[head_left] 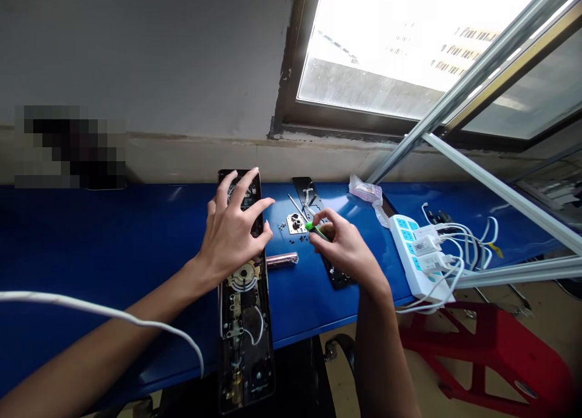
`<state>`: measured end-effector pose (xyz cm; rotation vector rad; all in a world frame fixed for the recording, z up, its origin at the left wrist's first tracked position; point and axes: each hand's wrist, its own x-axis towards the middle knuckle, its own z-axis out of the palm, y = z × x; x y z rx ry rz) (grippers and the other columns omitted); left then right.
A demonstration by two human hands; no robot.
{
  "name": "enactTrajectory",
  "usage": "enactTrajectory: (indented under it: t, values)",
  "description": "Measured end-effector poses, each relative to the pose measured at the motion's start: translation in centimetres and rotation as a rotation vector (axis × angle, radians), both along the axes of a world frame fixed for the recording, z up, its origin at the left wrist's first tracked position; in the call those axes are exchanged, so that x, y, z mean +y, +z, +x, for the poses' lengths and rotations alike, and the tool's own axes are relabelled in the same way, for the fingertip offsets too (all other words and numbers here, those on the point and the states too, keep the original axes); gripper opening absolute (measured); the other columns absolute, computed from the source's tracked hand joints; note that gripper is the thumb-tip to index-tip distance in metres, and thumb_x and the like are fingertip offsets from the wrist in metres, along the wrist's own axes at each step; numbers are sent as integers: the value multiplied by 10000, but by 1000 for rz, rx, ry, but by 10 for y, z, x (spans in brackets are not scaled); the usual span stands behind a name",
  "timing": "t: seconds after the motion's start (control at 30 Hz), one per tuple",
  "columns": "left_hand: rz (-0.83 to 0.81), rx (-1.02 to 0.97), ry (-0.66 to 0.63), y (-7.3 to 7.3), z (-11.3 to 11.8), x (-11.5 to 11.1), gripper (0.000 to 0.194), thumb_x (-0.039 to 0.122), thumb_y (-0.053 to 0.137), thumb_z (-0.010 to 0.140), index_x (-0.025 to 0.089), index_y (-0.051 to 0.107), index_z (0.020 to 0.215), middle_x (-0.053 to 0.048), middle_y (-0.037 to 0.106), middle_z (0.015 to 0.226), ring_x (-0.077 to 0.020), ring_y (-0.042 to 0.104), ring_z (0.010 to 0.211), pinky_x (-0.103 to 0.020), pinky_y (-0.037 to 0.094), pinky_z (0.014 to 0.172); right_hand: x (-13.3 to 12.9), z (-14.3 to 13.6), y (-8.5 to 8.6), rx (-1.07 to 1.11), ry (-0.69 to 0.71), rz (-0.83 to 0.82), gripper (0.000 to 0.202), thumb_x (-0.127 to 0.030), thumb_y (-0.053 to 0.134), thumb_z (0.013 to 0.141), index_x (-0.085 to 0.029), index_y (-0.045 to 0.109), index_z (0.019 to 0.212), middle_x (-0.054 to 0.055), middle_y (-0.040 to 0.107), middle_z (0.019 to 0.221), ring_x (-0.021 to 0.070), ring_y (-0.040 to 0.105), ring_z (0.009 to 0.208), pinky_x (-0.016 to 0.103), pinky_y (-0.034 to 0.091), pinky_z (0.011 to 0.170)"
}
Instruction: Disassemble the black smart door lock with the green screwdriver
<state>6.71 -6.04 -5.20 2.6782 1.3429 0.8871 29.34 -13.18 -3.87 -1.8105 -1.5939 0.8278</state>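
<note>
My left hand (236,215) lies over the upper part of a long, black-cased electronic device (243,339), its fingers spread. The device's open body shows circuit boards, a round metal part, white wires and a brass-coloured fitting; its near end reaches past the table edge. In my right hand (339,239) is a screwdriver (313,226) with a green handle, its thin shaft slanting up and left. Beneath the shaft sits a small square metal plate with a black part (296,223). Small screws (282,226) lie beside it. A black panel (336,275) rests behind the screwdriver, partly hidden by my right hand.
A pinkish metallic cylinder (282,260) lies right of the device on the blue table (113,236). Farther right are a plastic bag (366,189), a power strip (404,242) with chargers and white cables, and a metal frame (409,142). A red stool (495,345) stands below.
</note>
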Motion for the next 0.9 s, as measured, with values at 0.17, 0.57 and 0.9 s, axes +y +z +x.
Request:
enactTrajectory:
  t: [0.17, 0.57, 0.9]
  values:
    - [9, -53, -8, -3, 2, 5, 336, 240, 651, 888, 240, 752, 1209, -114, 300, 1698, -457, 304, 1508, -698, 507, 1015, 28, 7, 36, -145, 6, 124, 126, -325, 659, 874, -223, 693, 939, 31, 744, 816, 150, 627, 646, 276, 435, 573]
    - [-15, -54, -9, -5, 6, 23, 286, 217, 649, 870, 254, 781, 1121, -105, 393, 1655, -462, 364, 1462, -684, 532, 936, 69, 8, 66, -241, -11, 495, 205, -373, 740, 825, -224, 652, 934, -1, 684, 803, 129, 619, 668, 256, 482, 600]
    - [-29, -49, 7, -5, 7, 27, 253, 237, 645, 882, 253, 785, 1091, -111, 410, 1642, -464, 362, 1469, -682, 531, 939, 92, 4, 63, -325, 232, 415, 146, -292, 736, 816, -227, 621, 878, -39, 638, 739, 104, 537, 654, 241, 424, 616]
